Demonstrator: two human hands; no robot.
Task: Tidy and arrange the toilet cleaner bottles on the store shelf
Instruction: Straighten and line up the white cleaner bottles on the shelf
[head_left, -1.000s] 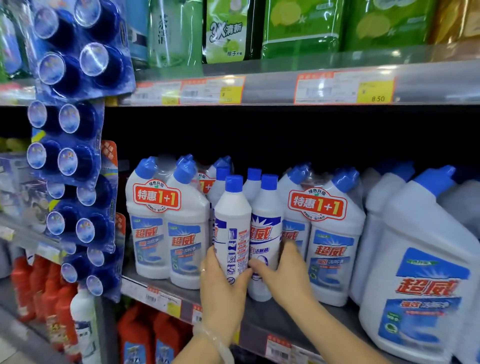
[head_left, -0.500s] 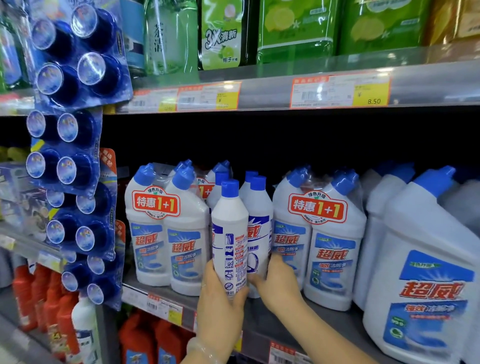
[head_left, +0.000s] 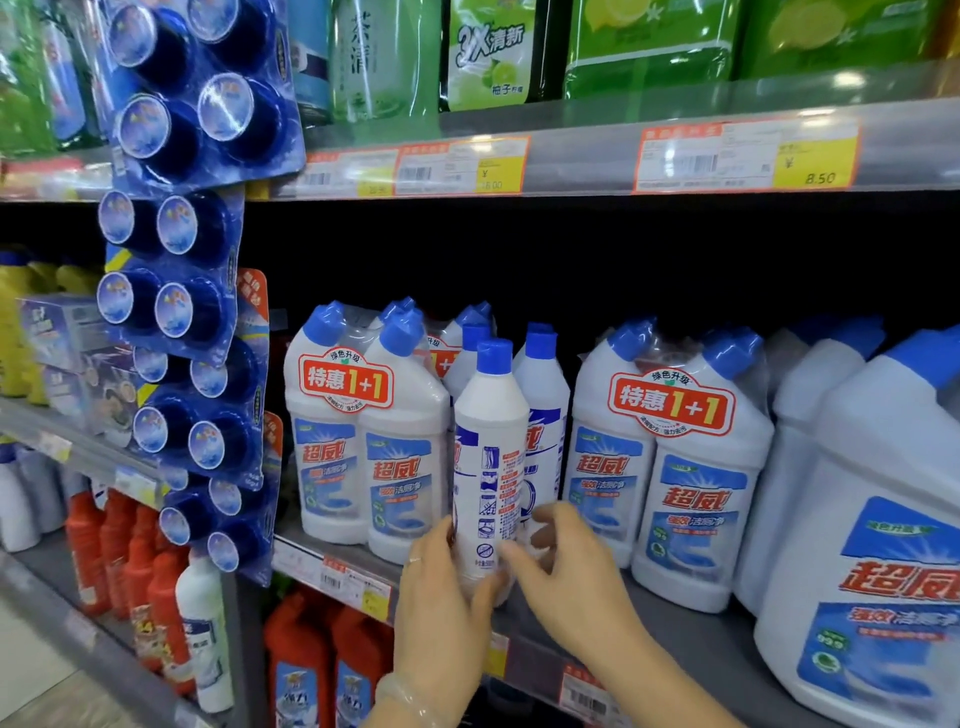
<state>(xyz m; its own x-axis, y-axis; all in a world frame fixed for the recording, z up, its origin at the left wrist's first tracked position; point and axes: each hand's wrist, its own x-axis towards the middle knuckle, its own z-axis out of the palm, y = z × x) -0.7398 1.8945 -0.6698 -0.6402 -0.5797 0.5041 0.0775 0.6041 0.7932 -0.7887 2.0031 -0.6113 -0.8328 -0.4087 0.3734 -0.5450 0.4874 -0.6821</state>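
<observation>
Mid-shelf, toilet cleaner section. The step in hand looks like facing up one slim bottle (head_left: 491, 457) at the front edge of the shelf (head_left: 675, 623). It stands upright between two shrink-wrapped twin packs, the left twin pack (head_left: 363, 441) and the right twin pack (head_left: 670, 467), with its back label of small print and pictograms turned outward.

Left hand (head_left: 441, 597) wraps the bottle's base from the left, thumb across the front: a closed grip, holding the bottle. Right hand (head_left: 566, 566) sits just beside it, fingers loosely curled and spread; whether the fingertips touch the bottle I cannot tell, so I read that grip as open.

Next move, by my judgement: twist the bottle so its brand face shows, then seat it in line with the similar bottle behind (head_left: 543, 415).

Materials: smooth white plastic, cylindrical body tapering to a narrow neck, blue screw cap. Twin packs have angled nozzles, glossy film, red "1+1" stickers. A large jug (head_left: 883, 545), matte white, stands at the far right.
</observation>
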